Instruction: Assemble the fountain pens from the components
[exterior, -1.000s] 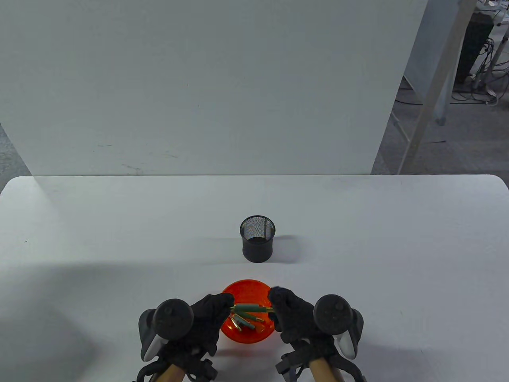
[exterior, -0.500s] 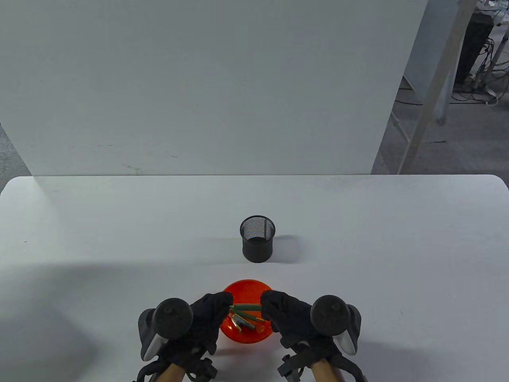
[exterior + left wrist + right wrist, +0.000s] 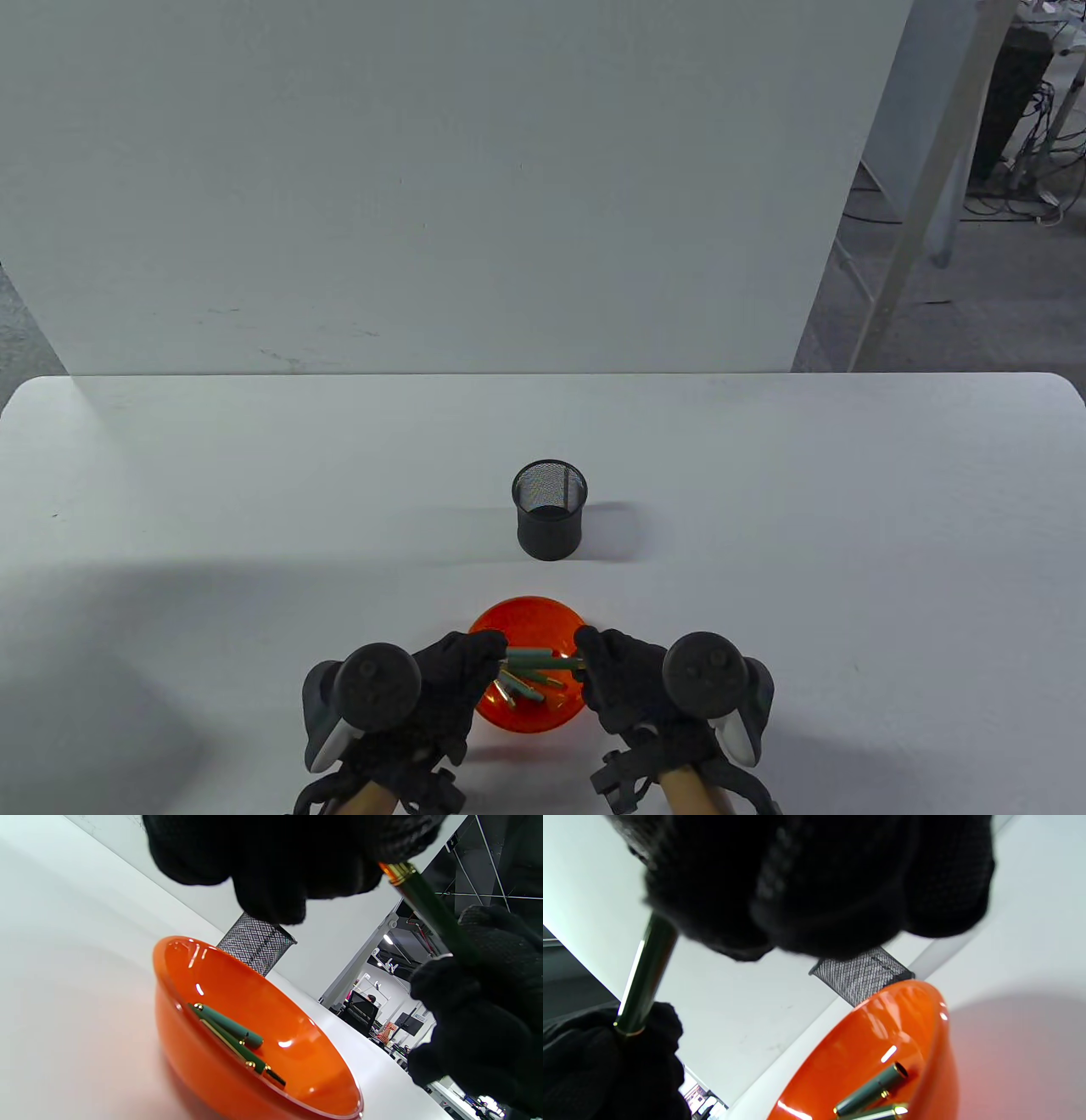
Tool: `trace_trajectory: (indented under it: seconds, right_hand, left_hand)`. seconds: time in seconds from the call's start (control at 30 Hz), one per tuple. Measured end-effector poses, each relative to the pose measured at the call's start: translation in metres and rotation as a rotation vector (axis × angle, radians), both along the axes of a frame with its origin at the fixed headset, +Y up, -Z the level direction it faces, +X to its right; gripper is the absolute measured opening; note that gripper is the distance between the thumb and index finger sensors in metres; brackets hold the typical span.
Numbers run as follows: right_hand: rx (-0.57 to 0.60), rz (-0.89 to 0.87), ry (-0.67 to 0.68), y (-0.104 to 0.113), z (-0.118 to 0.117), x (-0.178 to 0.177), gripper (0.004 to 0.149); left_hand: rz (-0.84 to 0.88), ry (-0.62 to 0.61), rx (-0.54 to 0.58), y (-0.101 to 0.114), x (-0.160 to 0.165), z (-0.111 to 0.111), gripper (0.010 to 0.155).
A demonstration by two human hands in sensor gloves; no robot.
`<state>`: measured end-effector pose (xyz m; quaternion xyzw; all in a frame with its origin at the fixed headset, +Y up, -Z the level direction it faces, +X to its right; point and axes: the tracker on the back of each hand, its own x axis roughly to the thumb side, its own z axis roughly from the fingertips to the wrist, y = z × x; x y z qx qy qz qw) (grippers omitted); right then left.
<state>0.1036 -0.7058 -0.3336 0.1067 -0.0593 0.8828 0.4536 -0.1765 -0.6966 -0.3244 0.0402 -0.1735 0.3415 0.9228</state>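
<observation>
A dark green pen with gold trim (image 3: 538, 657) lies level above the orange bowl (image 3: 526, 618), held at both ends. My left hand (image 3: 488, 655) pinches its left end, and my right hand (image 3: 591, 655) grips its right end. In the left wrist view the green pen (image 3: 428, 908) runs from my left fingers down into my right hand (image 3: 479, 1001). In the right wrist view the green pen (image 3: 645, 978) spans between both gloves. Several green and gold pen parts (image 3: 522, 686) lie in the bowl, also seen as pen parts (image 3: 231, 1035) and pen parts (image 3: 871, 1090) from the wrists.
A black mesh pen cup (image 3: 550, 509) stands upright on the white table (image 3: 254, 509) behind the bowl. A white panel (image 3: 424, 187) rises along the table's far edge.
My right hand slid left along the pen and then back right, showing more of the green shaft. My left hand shifted slightly to the right.
</observation>
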Motion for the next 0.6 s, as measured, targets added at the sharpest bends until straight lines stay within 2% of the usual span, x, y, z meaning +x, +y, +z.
trace_trajectory:
  seconds: [0.1, 0.33, 0.4, 0.6]
  right_hand:
    - [-0.003, -0.036, -0.029, -0.0013, 0.0, 0.0008, 0.055]
    - [-0.061, -0.092, 0.063, -0.0042, -0.0025, -0.0014, 0.072]
    - [-0.067, -0.103, 0.131, -0.0036, -0.0028, -0.0024, 0.07]
    - [-0.014, -0.053, 0.13, 0.0014, -0.0009, -0.0059, 0.057]
  left_hand:
    - [0.01, -0.003, -0.027, -0.0024, -0.001, -0.0017, 0.047]
    - [0.026, 0.042, -0.049, -0.0051, -0.0075, -0.0054, 0.048]
    - [0.031, 0.044, -0.062, -0.006, -0.0074, -0.007, 0.048]
    - [0.041, 0.045, -0.072, -0.0057, -0.0083, -0.0071, 0.048]
